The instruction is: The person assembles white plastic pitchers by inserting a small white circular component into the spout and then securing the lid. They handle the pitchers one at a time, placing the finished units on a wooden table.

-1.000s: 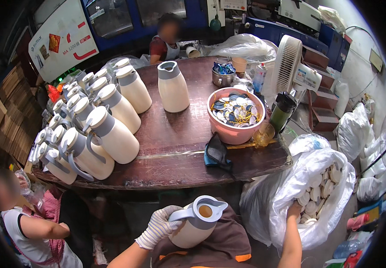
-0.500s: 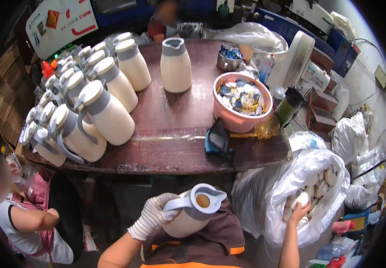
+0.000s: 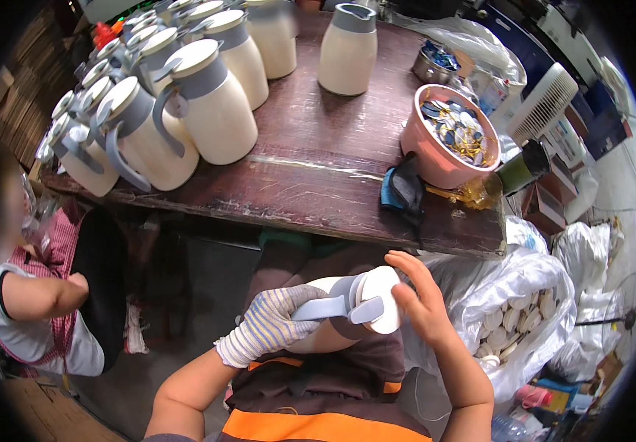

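Over my lap lies a cream vacuum jug [image 3: 323, 340], tilted, with a grey collar and handle. My left hand [image 3: 265, 324], in a striped knit glove, is closed round its handle. A round white lid [image 3: 382, 300] with a grey thumb lever now covers the jug's mouth. My bare right hand [image 3: 422, 303] is at the lid's right edge, fingers stretched out and apart, the thumb touching or nearly touching the rim. To the right, a clear plastic bag [image 3: 465, 295] holds many loose white lids [image 3: 511, 322].
On the dark red table [image 3: 296, 195], several lidded jugs [image 3: 215, 110] crowd the left; an unlidded jug [image 3: 347, 51] stands farther back. A pink bucket [image 3: 443, 158] of tags and a dark cloth [image 3: 405, 190] sit at the right. A seated person [image 3: 46, 295] is at left.
My right hand has left the bag with a white lid and come to the jug, whose open mouth is now covered. The jug has tipped over to the right. The view has shifted.
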Demonstrator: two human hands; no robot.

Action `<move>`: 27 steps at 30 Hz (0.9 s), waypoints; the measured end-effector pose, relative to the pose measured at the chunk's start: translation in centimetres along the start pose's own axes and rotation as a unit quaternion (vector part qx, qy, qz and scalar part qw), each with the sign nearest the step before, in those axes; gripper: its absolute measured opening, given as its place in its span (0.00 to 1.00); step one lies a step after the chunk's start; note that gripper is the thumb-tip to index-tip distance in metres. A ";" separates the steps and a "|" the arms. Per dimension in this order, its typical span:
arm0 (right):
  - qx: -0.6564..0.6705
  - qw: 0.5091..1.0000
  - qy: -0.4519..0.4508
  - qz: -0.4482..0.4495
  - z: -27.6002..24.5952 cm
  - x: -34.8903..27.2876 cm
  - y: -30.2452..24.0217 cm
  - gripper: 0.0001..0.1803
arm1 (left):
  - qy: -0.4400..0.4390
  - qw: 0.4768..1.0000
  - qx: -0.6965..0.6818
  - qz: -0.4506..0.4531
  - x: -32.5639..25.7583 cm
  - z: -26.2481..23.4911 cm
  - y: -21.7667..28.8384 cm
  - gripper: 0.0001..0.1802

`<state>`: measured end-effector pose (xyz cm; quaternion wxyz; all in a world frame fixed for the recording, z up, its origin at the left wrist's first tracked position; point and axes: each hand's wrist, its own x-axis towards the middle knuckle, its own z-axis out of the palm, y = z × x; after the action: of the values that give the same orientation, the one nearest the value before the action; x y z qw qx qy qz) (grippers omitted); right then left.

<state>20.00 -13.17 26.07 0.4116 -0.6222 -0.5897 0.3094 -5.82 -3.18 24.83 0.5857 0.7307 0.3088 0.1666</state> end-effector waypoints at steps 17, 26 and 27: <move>-0.143 0.906 -0.175 -0.358 3.8 1.4 -6.5 0.34 | -0.043 0.993 -0.108 -0.025 7.7 0.5 -3.7 0.13; -0.030 0.988 0.013 0.153 2.0 1.5 2.1 0.33 | -0.100 0.983 0.130 0.086 0.1 4.2 2.2 0.27; -0.077 0.990 -0.013 0.117 1.6 1.3 2.9 0.38 | -0.121 0.978 0.145 0.088 -0.7 5.6 0.7 0.28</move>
<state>20.11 -11.52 22.89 0.3154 -0.7124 -0.5406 0.3174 -2.82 -7.92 24.15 0.4893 0.8471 0.1910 0.0814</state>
